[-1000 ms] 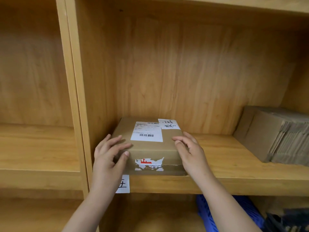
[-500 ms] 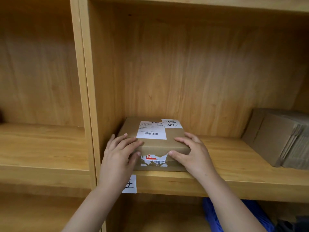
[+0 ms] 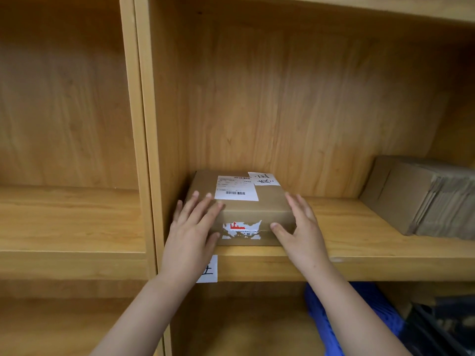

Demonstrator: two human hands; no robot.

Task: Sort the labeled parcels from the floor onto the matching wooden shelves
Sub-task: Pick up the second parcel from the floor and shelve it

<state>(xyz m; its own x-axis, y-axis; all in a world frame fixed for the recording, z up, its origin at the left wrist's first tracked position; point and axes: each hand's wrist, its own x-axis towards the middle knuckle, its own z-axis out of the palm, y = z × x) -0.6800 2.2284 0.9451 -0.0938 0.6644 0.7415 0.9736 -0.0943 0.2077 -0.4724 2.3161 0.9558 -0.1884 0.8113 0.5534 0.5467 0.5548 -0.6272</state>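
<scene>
A brown cardboard parcel [image 3: 267, 209] lies flat on the wooden shelf [image 3: 359, 242], tight against the left wall of its bay. It carries a white shipping label [image 3: 236, 188] and a handwritten note [image 3: 263, 179] on top, with torn tape on its front face. My left hand [image 3: 191, 235] lies over its front left corner, fingers on top and thumb on the front. My right hand [image 3: 302, 235] clasps the front right corner the same way. A handwritten paper tag [image 3: 208, 269] hangs on the shelf's front edge, partly behind my left wrist.
A stack of flattened cartons [image 3: 421, 199] lies at the right end of the same shelf. An upright wooden divider [image 3: 144, 150] separates this bay from the left bay [image 3: 64, 222]. Below, something blue [image 3: 372, 304] and a dark object sit on the lower level.
The parcel has slid further back onto the shelf, its front edge now behind the shelf lip. Both hands went with it, staying on its front corners.
</scene>
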